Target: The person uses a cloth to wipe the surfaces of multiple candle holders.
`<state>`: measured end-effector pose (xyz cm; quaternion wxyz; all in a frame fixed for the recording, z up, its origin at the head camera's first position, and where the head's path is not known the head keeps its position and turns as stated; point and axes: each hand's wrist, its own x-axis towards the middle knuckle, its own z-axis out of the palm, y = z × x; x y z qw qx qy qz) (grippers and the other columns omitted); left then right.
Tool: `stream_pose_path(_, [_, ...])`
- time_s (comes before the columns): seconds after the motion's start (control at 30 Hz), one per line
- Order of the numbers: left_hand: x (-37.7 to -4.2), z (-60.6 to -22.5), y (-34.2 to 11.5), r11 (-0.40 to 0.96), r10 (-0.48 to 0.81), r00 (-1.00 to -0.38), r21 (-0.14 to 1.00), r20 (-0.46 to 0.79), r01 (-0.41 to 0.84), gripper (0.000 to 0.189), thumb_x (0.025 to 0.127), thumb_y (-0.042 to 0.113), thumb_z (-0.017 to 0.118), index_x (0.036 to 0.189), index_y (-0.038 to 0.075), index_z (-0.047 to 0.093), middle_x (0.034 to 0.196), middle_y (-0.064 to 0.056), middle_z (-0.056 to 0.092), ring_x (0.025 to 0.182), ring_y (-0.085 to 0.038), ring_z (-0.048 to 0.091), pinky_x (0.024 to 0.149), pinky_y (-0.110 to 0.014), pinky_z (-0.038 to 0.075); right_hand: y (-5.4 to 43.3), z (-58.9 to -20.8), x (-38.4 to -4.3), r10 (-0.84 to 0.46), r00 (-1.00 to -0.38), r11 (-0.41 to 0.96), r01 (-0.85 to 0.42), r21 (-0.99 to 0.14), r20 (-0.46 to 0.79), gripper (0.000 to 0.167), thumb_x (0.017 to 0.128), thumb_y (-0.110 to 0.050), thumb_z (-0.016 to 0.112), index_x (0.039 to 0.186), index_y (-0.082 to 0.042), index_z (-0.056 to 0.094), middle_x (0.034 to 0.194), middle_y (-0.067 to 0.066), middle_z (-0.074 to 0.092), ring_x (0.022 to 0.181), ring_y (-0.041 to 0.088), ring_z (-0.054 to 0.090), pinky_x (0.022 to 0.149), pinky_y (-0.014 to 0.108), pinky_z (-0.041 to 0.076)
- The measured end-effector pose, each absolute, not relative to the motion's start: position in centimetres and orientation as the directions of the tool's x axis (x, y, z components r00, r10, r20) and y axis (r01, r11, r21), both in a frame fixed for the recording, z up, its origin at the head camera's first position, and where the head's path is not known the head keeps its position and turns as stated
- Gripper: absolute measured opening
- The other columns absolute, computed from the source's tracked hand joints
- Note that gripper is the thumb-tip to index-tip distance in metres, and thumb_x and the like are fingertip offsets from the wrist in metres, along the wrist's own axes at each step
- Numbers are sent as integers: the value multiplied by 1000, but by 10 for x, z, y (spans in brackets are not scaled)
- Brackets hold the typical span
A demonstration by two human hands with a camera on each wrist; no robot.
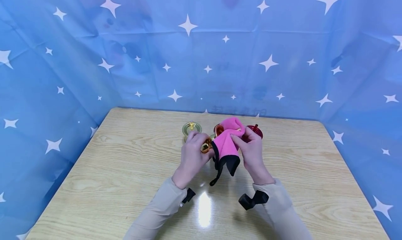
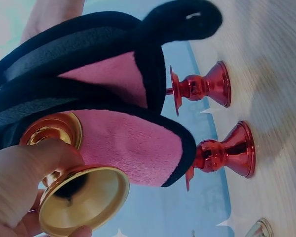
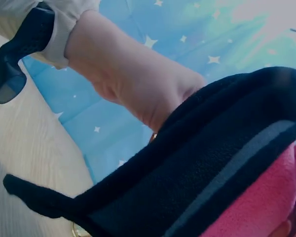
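My left hand grips a shiny gold candlestick on its side, its hollow flared base turned toward the left wrist camera. A pink cloth with black edging and a hanging black loop drapes against the candlestick's other end. Fingers and thumb of my right hand pinch that cloth on its right side. Folds of the cloth hide most of the right hand's fingers in the right wrist view.
Two red candlesticks stand upright behind the cloth, one showing as a red candlestick beside the right hand. A yellowish-green candlestick stands beyond the left hand. The wooden table meets a blue starred curtain at the back.
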<state>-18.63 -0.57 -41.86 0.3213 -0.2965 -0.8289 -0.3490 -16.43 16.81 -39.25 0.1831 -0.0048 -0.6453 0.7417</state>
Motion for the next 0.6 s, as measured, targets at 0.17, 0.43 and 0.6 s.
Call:
stream_pose_path(0.17, [-187, -420, -8, 574, 263, -637, 413, 725, 707, 33, 58, 5, 81, 83, 8, 61, 81, -2, 64, 91, -23, 53, 61, -33, 49, 175, -385, -163, 322, -926, -179, -265, -948, 198, 23, 84, 6, 62, 81, -16, 67, 68, 0, 55, 57, 9, 49, 46, 19, 43])
stream_pose_path(0.43, [-188, -425, -14, 537, 166, -676, 510, 718, 672, 28, 58, 3, 78, 82, 4, 63, 81, -6, 65, 85, -24, 53, 65, -34, 50, 185, -377, -161, 347, -926, -333, -271, -903, 150, 24, 86, 7, 58, 81, -14, 69, 62, 0, 51, 47, 9, 47, 40, 19, 37])
stream_pose_path(0.6, [-190, -424, -11, 497, 142, -668, 531, 730, 686, 29, 59, 2, 80, 84, 4, 64, 83, -7, 66, 85, -24, 53, 69, -35, 50, 181, -383, -159, 217, -971, -298, -159, -941, 95, 25, 88, 5, 57, 86, -17, 69, 73, -1, 56, 62, 9, 53, 56, 20, 46])
